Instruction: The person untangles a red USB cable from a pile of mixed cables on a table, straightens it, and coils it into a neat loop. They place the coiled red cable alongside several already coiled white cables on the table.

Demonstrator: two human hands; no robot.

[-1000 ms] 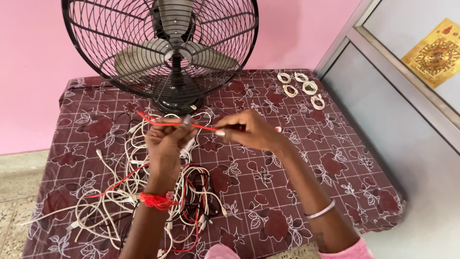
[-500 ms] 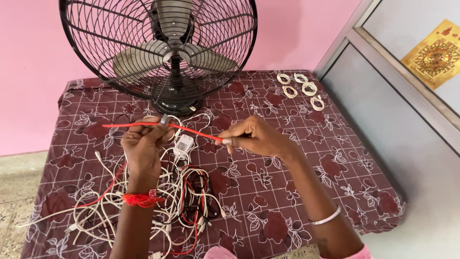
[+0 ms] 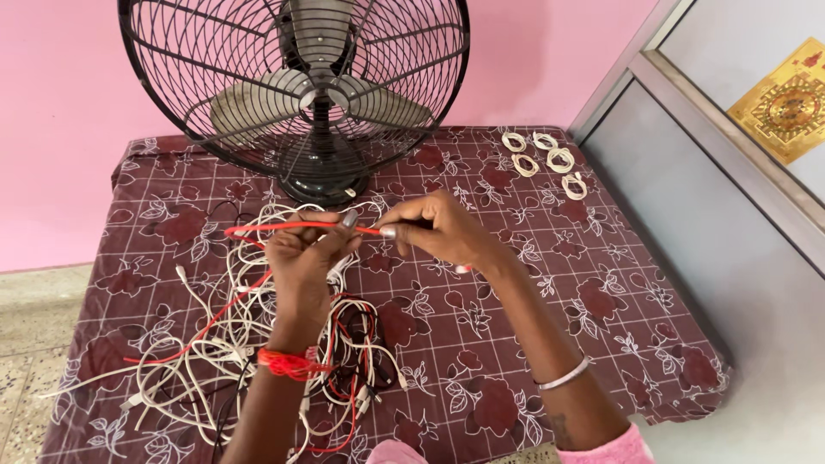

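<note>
Left hand [image 3: 302, 258], at centre frame, is closed around a red cable [image 3: 296, 227], pinching it between thumb and fingers; the right hand [image 3: 438, 230], just to its right, grips the same cable near its end with fingertips drawn together, so that a short length runs taut and nearly level between the two hands. From the left hand the red cable loops out to the upper left, then trails down towards the lower left of the frame over a tangle of white, black and red cables [image 3: 249, 344] lying beneath the left forearm. These rest on a table covered with a maroon floral cloth [image 3: 601, 283]. A black table fan [image 3: 296, 90] stands at the upper centre, and several small coiled white cables [image 3: 541, 155] lie at the upper right of the cloth. Behind is a pink wall [image 3: 60, 129]; a grey cabinet [image 3: 730, 198] occupies the right edge. Compared with half a second earlier, the hands have drawn closer together, the span of red cable between them is shorter, and the left hand sits slightly lower and nearer the right.
</note>
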